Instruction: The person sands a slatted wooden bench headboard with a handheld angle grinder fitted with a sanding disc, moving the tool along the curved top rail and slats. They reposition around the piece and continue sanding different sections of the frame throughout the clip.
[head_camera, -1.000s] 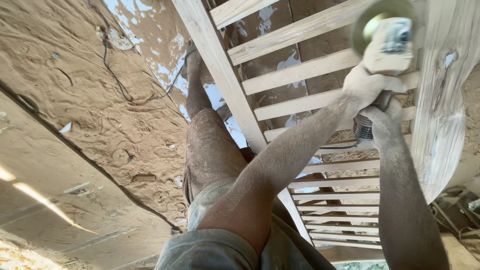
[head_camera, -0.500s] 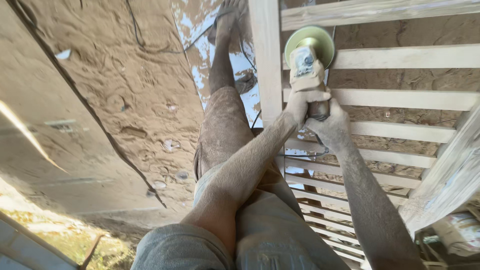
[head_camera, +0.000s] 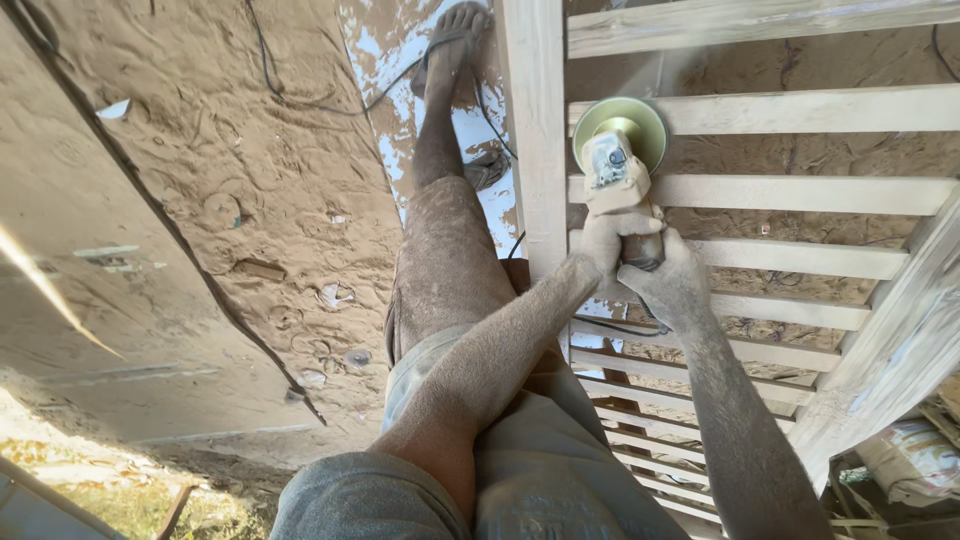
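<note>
A dust-coated angle grinder (head_camera: 617, 165) with a round greenish sanding disc rests against a pale wooden slatted frame (head_camera: 760, 190). My left hand (head_camera: 603, 245) grips the grinder's body from the left. My right hand (head_camera: 672, 280) holds its rear handle just below. The disc sits on a cross slat beside the frame's thick upright rail (head_camera: 533, 130). Both forearms are covered in fine sawdust. My leg (head_camera: 445, 240) stretches out to the left of the rail, the sandalled foot (head_camera: 455, 40) far ahead.
Sandy, sawdust-strewn ground (head_camera: 220, 200) spreads to the left, crossed by a black power cable (head_camera: 290, 95). A second wooden panel (head_camera: 890, 350) leans at the right edge. A sack or bag (head_camera: 915, 455) lies at the lower right. Grass shows at the bottom left.
The grinder has come from the frame's upper right to beside the upright rail, then slid slightly down a slat. The view has swung so the frame stands straighter.
</note>
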